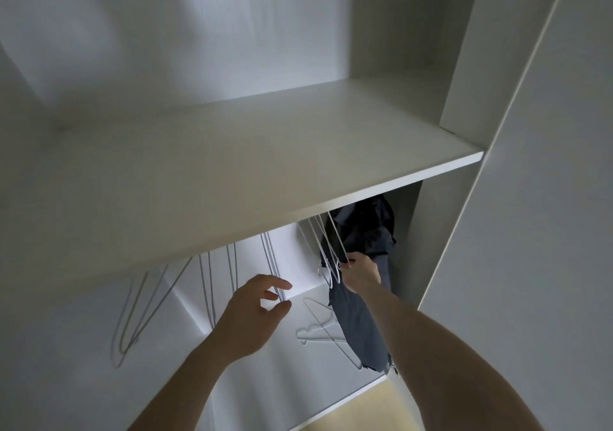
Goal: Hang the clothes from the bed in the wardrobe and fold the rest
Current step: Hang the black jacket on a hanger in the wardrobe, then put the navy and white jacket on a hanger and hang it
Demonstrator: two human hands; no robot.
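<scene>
The right hand (pixel 360 273) reaches into the white wardrobe (pixel 431 238) beneath its shelf (pixel 232 172), fingers curled and pinching the lower end of a white hanger (pixel 333 251) that hangs with a few others in a tight cluster. Directly behind and to the right of that grip hangs a dark garment (pixel 368 231), bunched up high under the shelf edge; below the grip, a long dark piece of clothing (pixel 360 327) drops past the wrist towards the wardrobe floor, and I cannot tell whether it belongs to the same garment. The rail itself is hidden by the shelf.

To the left of that grip, well apart from it, the left hand (pixel 255 311) is held with thumb and fingers bent towards each other, closing lightly around the lower loop of a thin grey wire hanger (pixel 272 264). Further left of this hand, more empty wire hangers (pixel 146 304) hang, some tilted. Below and between the two hands, a white hanger (pixel 318 326) lies flat on the wardrobe floor, its far end tucked under the hanging dark cloth. A strip of pale wooden floor (pixel 391 410) shows beneath the right forearm
</scene>
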